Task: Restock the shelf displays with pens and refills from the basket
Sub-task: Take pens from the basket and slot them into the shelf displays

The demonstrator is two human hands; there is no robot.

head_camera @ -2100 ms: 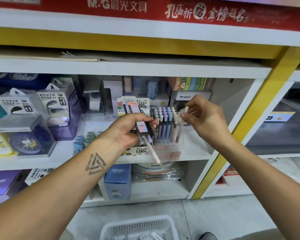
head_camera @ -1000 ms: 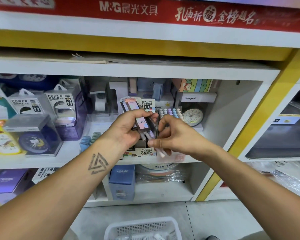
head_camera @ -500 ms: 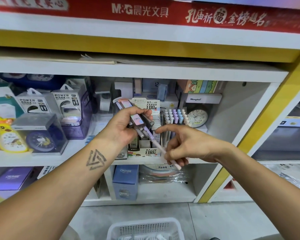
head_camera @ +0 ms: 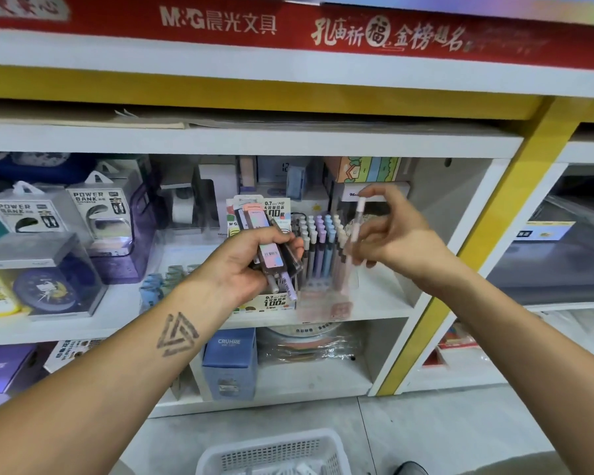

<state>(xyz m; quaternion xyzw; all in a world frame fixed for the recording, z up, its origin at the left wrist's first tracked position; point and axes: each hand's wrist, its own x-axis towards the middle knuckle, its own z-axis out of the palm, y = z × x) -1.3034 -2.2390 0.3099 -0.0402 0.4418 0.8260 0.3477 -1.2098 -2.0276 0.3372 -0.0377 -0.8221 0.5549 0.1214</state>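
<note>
My left hand [head_camera: 244, 265] grips a bundle of pens and refill packs [head_camera: 271, 255] in front of the middle shelf. My right hand [head_camera: 391, 234] pinches a single pale pink pen [head_camera: 357, 221], held upright just right of the clear pen display [head_camera: 323, 248], which holds several pastel pens standing in rows. A yellow-and-white refill box [head_camera: 275, 299] marked 0.7 HB sits on the shelf under my left hand. The white basket [head_camera: 275, 452] stands on the floor below, only its top rim in view.
Power bank boxes [head_camera: 93, 207] and a clock in a clear case [head_camera: 48, 279] fill the left of the shelf. A blue box [head_camera: 229, 361] stands on the lower shelf. A yellow upright [head_camera: 474, 255] borders the bay on the right.
My right hand pulled one pink pen out of the bundle in my left hand and lifted it up and right, turning it upright beside the pen display.
</note>
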